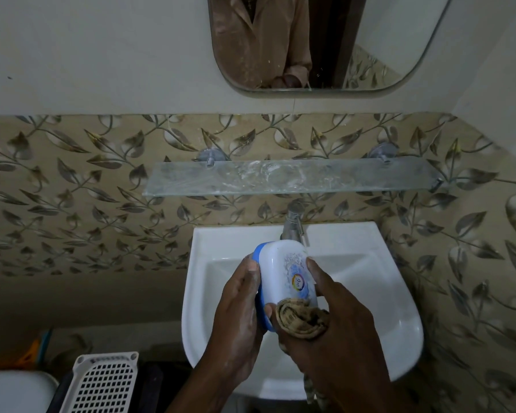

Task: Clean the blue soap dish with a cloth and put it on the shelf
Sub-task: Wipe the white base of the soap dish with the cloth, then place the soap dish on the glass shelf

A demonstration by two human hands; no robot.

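The soap dish [283, 281], white on its lid with a blue rim along the left edge, is held above the sink [370, 293], just in front of the tap [292, 225]; the left hand [239, 317] grips it from the left side, fingers curled behind and thumb on the near edge; the right hand [334, 323] has its fingers closed around a bunched brown cloth [301, 320] pressed to the lower end of the lid, with one finger stretched up along the dish's right edge.

This looks like the wiping step, and it probably goes best if the left hand keeps a firm grip while the cloth travels the full length of the lid, up over the printed label to the far end; the blue rim and the seam where it meets the white likely hold residue, so a fold of cloth run along that line would help; turning the dish should bring the underside within reach.

The glass shelf [286, 177] on the wall above shows pale smears; the dish is well apart from it and not yet placed.

The back and underside of the dish are hidden; whether it is open or holds soap cannot be told; the label is too small to read; the left fingers are out of sight behind the dish; the cloth's tail hangs into shadow below the right wrist.
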